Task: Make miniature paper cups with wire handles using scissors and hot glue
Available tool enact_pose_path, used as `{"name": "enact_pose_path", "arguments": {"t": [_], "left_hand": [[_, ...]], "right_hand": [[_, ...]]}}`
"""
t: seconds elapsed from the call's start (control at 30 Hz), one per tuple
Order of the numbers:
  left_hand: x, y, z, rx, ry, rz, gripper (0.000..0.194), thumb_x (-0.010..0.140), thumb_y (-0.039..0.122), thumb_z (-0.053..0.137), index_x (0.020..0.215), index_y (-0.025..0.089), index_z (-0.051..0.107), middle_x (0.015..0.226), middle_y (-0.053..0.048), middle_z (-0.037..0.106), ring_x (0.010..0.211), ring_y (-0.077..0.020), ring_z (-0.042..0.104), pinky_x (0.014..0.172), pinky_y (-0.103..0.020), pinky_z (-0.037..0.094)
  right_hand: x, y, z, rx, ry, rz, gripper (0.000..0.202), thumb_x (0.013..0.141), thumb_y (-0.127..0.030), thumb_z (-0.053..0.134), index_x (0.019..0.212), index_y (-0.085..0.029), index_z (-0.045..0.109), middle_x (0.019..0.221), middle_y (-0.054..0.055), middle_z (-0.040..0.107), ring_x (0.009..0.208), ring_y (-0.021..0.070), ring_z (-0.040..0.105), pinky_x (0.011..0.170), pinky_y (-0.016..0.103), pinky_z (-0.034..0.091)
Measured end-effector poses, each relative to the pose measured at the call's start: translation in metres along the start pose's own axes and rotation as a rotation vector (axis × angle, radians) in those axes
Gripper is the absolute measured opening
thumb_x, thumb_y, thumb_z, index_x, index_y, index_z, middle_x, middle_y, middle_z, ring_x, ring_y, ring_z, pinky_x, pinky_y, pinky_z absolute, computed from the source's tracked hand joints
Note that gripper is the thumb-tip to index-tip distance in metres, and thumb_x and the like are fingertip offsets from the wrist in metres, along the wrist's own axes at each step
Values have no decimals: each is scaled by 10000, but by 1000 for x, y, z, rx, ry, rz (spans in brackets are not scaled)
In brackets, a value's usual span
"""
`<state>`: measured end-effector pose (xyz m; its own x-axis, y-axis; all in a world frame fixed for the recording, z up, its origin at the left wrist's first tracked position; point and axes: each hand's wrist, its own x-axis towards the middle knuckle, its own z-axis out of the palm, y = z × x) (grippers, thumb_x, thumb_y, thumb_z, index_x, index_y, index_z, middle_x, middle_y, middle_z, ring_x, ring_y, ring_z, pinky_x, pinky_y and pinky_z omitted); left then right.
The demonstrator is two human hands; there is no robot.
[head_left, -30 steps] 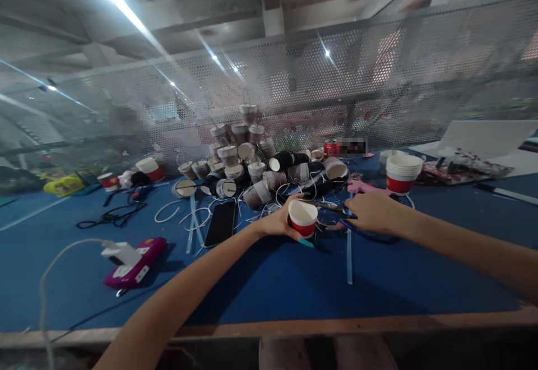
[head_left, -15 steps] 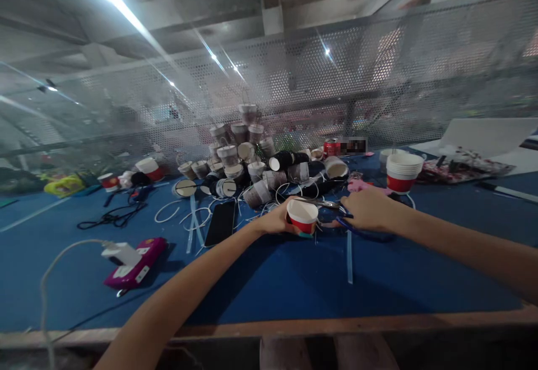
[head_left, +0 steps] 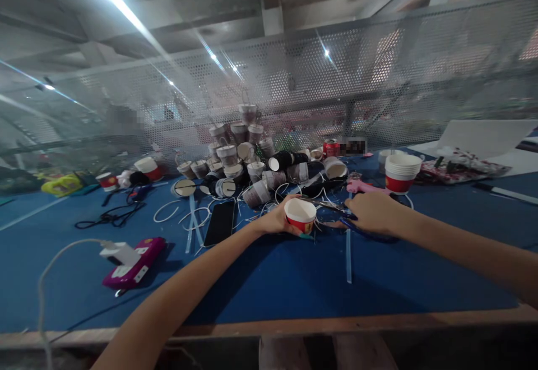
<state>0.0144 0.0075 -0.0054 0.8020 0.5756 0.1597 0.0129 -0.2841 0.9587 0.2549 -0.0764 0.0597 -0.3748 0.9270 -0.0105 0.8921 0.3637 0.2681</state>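
Note:
My left hand (head_left: 278, 218) is wrapped round a red and white paper cup (head_left: 301, 213), its open mouth tilted up towards me. Blue-handled scissors (head_left: 361, 230) are in my right hand (head_left: 370, 212), to the right of the cup, with the blades pointing left at the cup's far rim. How far apart the blades are is hard to make out. White string loops (head_left: 286, 190) and scraps lie just behind the cup. A pink glue gun (head_left: 362, 186) rests behind my right hand.
Several small covered cups (head_left: 229, 156) are piled at the back centre. Stacked paper cups (head_left: 402, 172) stand at right. A black phone (head_left: 220, 223), clear glue sticks (head_left: 348, 257) and a purple power strip (head_left: 137, 263) with a white cable lie on the blue table (head_left: 252, 286).
The cup has turned a little in my left hand and its rim has shifted slightly. My right hand and the scissors have moved slightly right, away from the cup.

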Motion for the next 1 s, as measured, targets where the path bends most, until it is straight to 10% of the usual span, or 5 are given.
{"name": "enact_pose_path", "arguments": {"t": [1.0], "left_hand": [[-3, 6, -13, 22, -99, -155, 763, 492, 108, 777, 1174, 160, 440, 1201, -136, 540, 1138, -279, 482, 964, -440, 361]], "right_hand": [[15, -6, -6, -10, 21, -35, 550, 836, -539, 299, 865, -102, 632, 790, 189, 680, 716, 297, 646, 531, 345, 427]]}}
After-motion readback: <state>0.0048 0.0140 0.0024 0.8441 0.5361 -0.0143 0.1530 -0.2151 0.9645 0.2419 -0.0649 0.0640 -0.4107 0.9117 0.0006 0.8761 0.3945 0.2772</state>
